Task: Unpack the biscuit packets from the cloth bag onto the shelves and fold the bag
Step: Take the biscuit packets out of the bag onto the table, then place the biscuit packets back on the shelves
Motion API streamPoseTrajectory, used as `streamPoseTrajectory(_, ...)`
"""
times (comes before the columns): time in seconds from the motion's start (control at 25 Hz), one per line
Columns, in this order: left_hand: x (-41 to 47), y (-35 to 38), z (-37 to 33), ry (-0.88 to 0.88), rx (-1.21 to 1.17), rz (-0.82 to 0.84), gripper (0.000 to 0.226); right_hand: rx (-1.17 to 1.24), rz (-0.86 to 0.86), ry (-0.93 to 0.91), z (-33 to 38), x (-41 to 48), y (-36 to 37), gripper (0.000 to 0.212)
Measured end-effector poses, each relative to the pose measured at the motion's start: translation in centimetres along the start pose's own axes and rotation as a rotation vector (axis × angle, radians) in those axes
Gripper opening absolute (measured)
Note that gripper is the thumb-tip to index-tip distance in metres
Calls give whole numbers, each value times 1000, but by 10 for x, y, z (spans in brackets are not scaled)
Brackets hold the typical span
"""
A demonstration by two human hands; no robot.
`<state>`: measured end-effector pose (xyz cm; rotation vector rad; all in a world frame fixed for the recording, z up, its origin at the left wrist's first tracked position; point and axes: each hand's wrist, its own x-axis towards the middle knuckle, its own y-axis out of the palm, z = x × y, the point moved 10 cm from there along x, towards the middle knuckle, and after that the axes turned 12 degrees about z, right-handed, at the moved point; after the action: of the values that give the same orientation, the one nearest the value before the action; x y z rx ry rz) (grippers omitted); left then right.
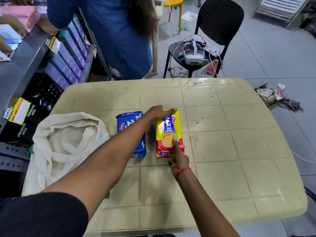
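Two biscuit packets lie side by side near the middle of the pale, tile-patterned worktop (230,151), both out of the cloth bag (68,142) and neither on the shelves. The blue packet (130,127) is on the left and the yellow and red packet (168,129) is just beside it on the right, with a narrow gap between them. The left hand (159,112) reaches across over the blue packet and rests on the far end of the yellow and red packet, its fingers stretched out fairly straight along that edge; the thumb is hidden. The right hand (180,159) sits at the near end of the same packet with its forefinger laid straight on the printed face, the other fingers tucked in just off the packet's near edge and holding nothing that can be seen. A red thread (182,171) circles the right wrist. The cloth bag lies slumped and unfolded at the left edge of the worktop, its mouth gaping upward. Beyond it to the left stand dark shelves (30,53) stocked with a row of purple boxes (71,53). A person in blue (116,31) stands at the far side, next to a black chair (218,23) that carries a white headset (193,52) and tangled cables.
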<state>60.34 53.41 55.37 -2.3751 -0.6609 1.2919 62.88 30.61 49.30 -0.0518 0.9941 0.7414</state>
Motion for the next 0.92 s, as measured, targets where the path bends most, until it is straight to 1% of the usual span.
streamPoseTrajectory(0.04, 6, 6, 5, -33, -28, 83, 78, 10, 65, 15, -4, 3, 7, 62)
streamPoseTrajectory(0.12, 13, 13, 13, -78, -90, 180, 83, 50, 138, 15, -2, 8, 14, 48)
streamPoseTrajectory(0.2, 9, 18, 18, -114, -121, 249, 93, 92, 111, -6, 3, 12, 6, 34)
streamPoseTrajectory(0.24, 3, 20, 21, -131, -144, 278, 98, 105, 81, -16, 6, 11, -1, 31)
streamPoseTrajectory(0.36, -18, 34, 23, -125, -300, 336, 102, 105, -53, -79, 24, 5, -27, 34)
streamPoseTrajectory(0.4, -25, 35, 22, -102, -352, 307, 102, 101, -79, -110, 36, 2, -31, 37)
streamPoseTrajectory(0.48, -47, 26, 23, -49, -455, 181, 101, 78, -40, -192, 64, -4, -25, 46)
streamPoseTrajectory(0.56, -77, 9, 34, -14, -570, 37, 101, -6, 79, -249, 93, -14, -2, 50)
streamPoseTrajectory(0.64, -113, -6, 55, -3, -656, -55, 97, -136, 229, -251, 110, -23, 33, 48)
streamPoseTrajectory(0.76, -181, -20, 107, -5, -780, -132, 77, -372, 467, -176, 101, -51, 105, 54)
streamPoseTrajectory(0.84, -228, -25, 151, -39, -821, -184, 79, -485, 600, -79, 72, -70, 153, 50)
streamPoseTrajectory(0.92, -279, -25, 206, -79, -883, -264, 83, -619, 735, 48, 25, -98, 206, 52)
